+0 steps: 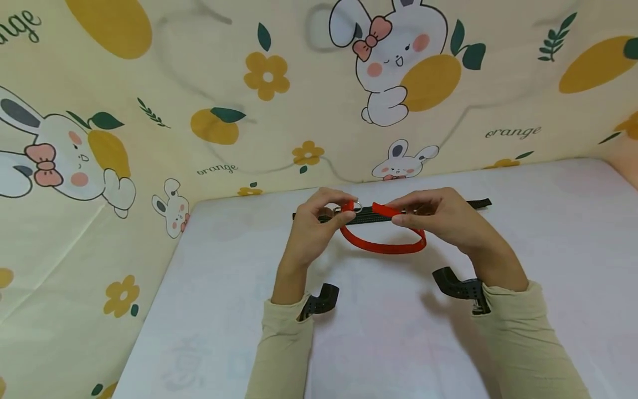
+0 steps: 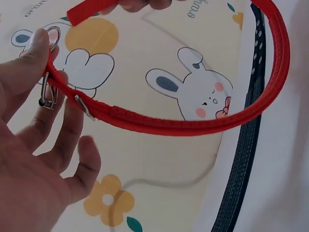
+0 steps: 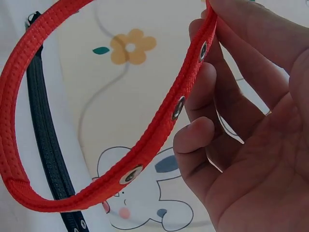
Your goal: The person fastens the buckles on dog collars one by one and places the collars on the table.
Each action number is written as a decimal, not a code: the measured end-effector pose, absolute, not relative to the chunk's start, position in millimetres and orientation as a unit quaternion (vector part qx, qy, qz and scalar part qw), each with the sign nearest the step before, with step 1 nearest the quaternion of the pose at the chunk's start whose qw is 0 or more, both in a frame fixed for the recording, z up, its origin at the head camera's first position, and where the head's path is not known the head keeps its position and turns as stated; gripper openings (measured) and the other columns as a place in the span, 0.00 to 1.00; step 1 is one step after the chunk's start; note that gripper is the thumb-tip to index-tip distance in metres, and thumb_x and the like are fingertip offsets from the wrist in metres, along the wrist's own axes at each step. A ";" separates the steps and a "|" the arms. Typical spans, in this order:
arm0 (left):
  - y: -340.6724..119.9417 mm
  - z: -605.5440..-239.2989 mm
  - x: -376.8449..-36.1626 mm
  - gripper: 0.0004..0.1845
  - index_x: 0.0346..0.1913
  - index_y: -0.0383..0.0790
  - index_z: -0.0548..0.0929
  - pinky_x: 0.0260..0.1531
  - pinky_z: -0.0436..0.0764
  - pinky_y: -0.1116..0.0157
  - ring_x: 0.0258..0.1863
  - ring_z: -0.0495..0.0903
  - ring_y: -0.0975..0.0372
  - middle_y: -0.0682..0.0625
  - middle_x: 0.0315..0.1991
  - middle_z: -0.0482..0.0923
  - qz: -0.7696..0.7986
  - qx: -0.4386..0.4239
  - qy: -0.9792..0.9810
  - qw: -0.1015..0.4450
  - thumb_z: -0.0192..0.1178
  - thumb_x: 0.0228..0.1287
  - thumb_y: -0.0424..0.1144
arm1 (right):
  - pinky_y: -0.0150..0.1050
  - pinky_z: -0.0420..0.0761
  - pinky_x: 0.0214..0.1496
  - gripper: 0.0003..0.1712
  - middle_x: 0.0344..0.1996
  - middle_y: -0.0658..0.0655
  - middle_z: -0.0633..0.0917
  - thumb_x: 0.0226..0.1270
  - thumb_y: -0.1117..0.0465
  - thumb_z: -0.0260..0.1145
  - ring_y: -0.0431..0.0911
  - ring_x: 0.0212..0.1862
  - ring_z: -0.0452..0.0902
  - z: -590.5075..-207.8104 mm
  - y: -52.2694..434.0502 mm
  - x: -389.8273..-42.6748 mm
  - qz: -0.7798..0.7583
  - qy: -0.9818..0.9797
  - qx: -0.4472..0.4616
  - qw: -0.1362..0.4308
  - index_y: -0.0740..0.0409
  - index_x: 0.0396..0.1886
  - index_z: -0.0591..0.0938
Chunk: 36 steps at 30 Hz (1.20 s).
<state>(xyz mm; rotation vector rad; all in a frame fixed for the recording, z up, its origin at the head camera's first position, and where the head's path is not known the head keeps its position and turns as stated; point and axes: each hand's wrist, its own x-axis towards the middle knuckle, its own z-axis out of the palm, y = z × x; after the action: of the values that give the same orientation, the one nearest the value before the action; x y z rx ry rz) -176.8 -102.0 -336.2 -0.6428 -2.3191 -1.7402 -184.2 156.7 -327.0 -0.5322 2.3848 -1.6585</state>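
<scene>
Head view: from here I see both hands up front. L hand [image 1: 314, 226] pinches the buckle end of a red strap [image 1: 384, 247], R hand [image 1: 443, 215] pinches its free end; the loop hangs btwn them over the tabletop [image 1: 224, 310], w/ a black strap [image 1: 371, 217] lying just behind.
L wrist view: buckle [image 2: 47, 94] sits by the fingers, lower ones spread & loosely bent.
R wrist view: thumb & fingers grip nr the tip, lower fingers half-curled; metal eyelets [image 3: 178, 108] run along the strap.
</scene>
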 end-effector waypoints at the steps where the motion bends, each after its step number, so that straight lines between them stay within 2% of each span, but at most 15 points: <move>1: -99.8 -336.0 -176.9 0.13 0.48 0.37 0.87 0.41 0.76 0.69 0.46 0.78 0.61 0.45 0.44 0.82 -0.579 -0.217 -0.781 0.088 0.69 0.60 0.32 | 0.36 0.75 0.37 0.17 0.34 0.46 0.86 0.63 0.56 0.74 0.45 0.35 0.78 -326.4 156.2 -183.7 -0.553 0.808 -0.178 0.095 0.53 0.50 0.88; 5: -92.2 -335.4 -176.7 0.13 0.47 0.37 0.88 0.37 0.72 0.70 0.40 0.75 0.62 0.46 0.42 0.81 -0.568 -0.223 -0.787 0.086 0.70 0.59 0.34 | 0.36 0.73 0.33 0.15 0.35 0.48 0.87 0.61 0.57 0.74 0.46 0.33 0.77 -324.7 154.8 -182.3 -0.546 0.813 -0.183 0.084 0.53 0.48 0.89; 9: -90.4 -335.7 -175.8 0.12 0.45 0.37 0.89 0.37 0.71 0.70 0.39 0.75 0.64 0.46 0.41 0.82 -0.573 -0.215 -0.786 0.091 0.71 0.57 0.33 | 0.35 0.78 0.37 0.15 0.39 0.48 0.89 0.62 0.59 0.74 0.46 0.39 0.80 -324.0 152.2 -181.2 -0.556 0.803 -0.201 0.073 0.54 0.48 0.89; 11: -91.0 -335.5 -175.4 0.12 0.44 0.37 0.89 0.39 0.71 0.69 0.40 0.76 0.64 0.46 0.40 0.83 -0.577 -0.212 -0.783 0.098 0.71 0.57 0.33 | 0.35 0.79 0.39 0.15 0.41 0.48 0.89 0.62 0.58 0.74 0.46 0.42 0.81 -323.8 150.7 -180.2 -0.559 0.800 -0.206 0.068 0.53 0.48 0.89; 20: -93.4 -335.3 -173.5 0.13 0.46 0.32 0.88 0.37 0.75 0.70 0.40 0.77 0.64 0.43 0.40 0.82 -0.620 -0.212 -0.750 0.090 0.71 0.56 0.29 | 0.35 0.81 0.39 0.13 0.42 0.48 0.89 0.62 0.58 0.73 0.46 0.43 0.81 -326.2 139.2 -181.0 -0.567 0.790 -0.224 0.055 0.50 0.48 0.89; 28: -89.8 -335.9 -172.1 0.16 0.46 0.25 0.85 0.37 0.76 0.71 0.41 0.77 0.63 0.59 0.38 0.81 -0.686 -0.210 -0.695 0.057 0.70 0.56 0.30 | 0.35 0.84 0.43 0.15 0.39 0.49 0.90 0.59 0.57 0.76 0.46 0.42 0.85 -325.0 134.7 -178.6 -0.582 0.787 -0.200 0.051 0.52 0.46 0.89; 36: -92.3 -334.8 -171.6 0.15 0.45 0.21 0.84 0.35 0.77 0.72 0.38 0.78 0.62 0.59 0.37 0.81 -0.694 -0.220 -0.683 0.057 0.70 0.54 0.25 | 0.35 0.82 0.37 0.14 0.37 0.47 0.90 0.58 0.53 0.77 0.45 0.38 0.84 -324.3 130.2 -175.0 -0.564 0.805 -0.179 0.049 0.48 0.44 0.90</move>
<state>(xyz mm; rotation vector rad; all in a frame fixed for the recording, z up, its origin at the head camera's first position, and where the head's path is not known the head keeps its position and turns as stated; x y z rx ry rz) -171.6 -92.3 -334.8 -0.6662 -2.0719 -2.1046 -175.0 130.2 -324.3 -0.5458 2.4521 -1.7188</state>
